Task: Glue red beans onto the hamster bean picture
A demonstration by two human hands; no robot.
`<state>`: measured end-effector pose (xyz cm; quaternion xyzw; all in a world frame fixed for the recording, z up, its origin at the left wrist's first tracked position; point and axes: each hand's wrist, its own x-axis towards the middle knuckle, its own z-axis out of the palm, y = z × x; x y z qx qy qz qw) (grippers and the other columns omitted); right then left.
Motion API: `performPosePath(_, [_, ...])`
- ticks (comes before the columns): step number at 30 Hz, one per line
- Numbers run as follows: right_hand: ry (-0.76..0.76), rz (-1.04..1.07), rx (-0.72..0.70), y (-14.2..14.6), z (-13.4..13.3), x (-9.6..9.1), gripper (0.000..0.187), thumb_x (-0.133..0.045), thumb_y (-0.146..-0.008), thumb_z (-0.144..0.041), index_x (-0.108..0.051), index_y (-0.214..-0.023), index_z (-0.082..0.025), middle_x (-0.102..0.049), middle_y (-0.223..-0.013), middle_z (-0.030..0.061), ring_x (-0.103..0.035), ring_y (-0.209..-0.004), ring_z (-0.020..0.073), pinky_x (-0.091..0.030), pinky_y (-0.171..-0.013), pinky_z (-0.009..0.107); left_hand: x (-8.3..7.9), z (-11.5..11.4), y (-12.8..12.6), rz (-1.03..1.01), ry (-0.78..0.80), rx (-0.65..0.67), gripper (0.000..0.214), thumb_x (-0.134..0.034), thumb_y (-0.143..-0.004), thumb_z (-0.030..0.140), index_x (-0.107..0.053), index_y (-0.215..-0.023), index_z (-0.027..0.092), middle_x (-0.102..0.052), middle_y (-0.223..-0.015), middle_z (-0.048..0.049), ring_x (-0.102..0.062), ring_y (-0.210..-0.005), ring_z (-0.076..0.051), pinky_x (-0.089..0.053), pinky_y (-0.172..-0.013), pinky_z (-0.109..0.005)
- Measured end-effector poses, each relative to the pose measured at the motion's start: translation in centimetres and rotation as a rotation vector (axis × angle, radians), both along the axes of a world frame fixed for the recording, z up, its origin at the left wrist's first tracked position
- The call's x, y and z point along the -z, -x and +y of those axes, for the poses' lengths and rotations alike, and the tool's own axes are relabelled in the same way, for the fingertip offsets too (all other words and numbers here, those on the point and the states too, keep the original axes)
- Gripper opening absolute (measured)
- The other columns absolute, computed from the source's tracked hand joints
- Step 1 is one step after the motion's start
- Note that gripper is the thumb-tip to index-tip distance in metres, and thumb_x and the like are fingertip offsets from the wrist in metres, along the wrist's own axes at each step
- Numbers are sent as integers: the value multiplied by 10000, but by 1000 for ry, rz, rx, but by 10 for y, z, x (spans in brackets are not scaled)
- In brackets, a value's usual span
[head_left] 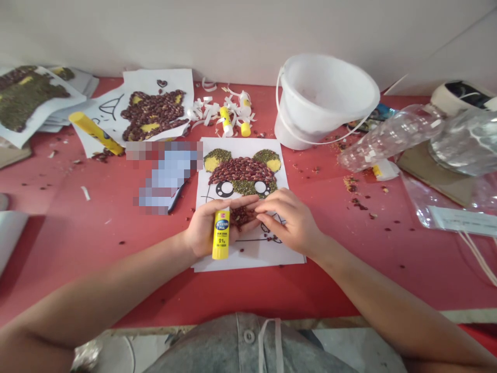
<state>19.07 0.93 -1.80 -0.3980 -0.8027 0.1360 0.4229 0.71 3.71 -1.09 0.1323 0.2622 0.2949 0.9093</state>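
Note:
My left hand [200, 228] is cupped palm up, with a yellow glue stick [221, 239] held upright under the thumb and a small heap of red beans [241, 214] in the palm. Over those fingertips, my right hand [297, 220] has thumb and forefinger pinched; anything between them is too small to make out. Both hands are above a white sheet [212, 263] with a cartoon bear's head. Red beans cover its forehead [240, 171], green beans fill the ears and the patch between the eyes, and yellow grains sit inside the ears. My hands hide much of the lower face.
A phone [169, 178] lies left of the sheet. Behind it are a yellow glue stick [95, 133] and finished bean pictures [155, 114]. Paper scraps [205, 111] and a white bucket [326, 98] stand at the back. Plastic bottles [392, 137] are at right; loose beans dot the red table.

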Motion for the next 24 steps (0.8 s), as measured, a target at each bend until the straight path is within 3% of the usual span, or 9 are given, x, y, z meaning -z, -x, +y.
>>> performPosePath(5, [-61,-89,10,4,2,3,129,-495,-873,-106,-577,-896,-203,-587,-806,57,-532,-778,171,-495,-699,323,2,1,-1,3,18,11,385,-584,-680,293,-711,-954,55,-716,-967,-156,-542,-1152,-300,-336,-1056,-449])
performPosePath(9, [-27,-95,46,4,3,6,147,-497,-857,-79,-578,-895,-197,-581,-812,57,-530,-780,173,-495,-692,321,2,1,-1,-12,-1,66,377,-570,-695,289,-708,-969,70,-717,-967,-143,-575,-1099,-301,-366,-1019,-463])
performPosePath(18, [73,-98,-11,6,6,9,128,-529,-806,-74,-535,-812,-201,-542,-809,40,-514,-773,167,-470,-675,318,4,2,-1,-18,11,145,425,-600,-658,252,-675,-1036,72,-716,-945,-136,-616,-1006,-286,-412,-963,-434])
performPosePath(24, [161,45,-39,4,4,6,102,-472,-867,-105,-488,-844,-203,-494,-841,32,-502,-772,138,-457,-654,274,5,2,-2,-28,-29,154,428,-586,-664,236,-668,-1051,75,-712,-995,-141,-588,-1090,-292,-369,-1021,-451])
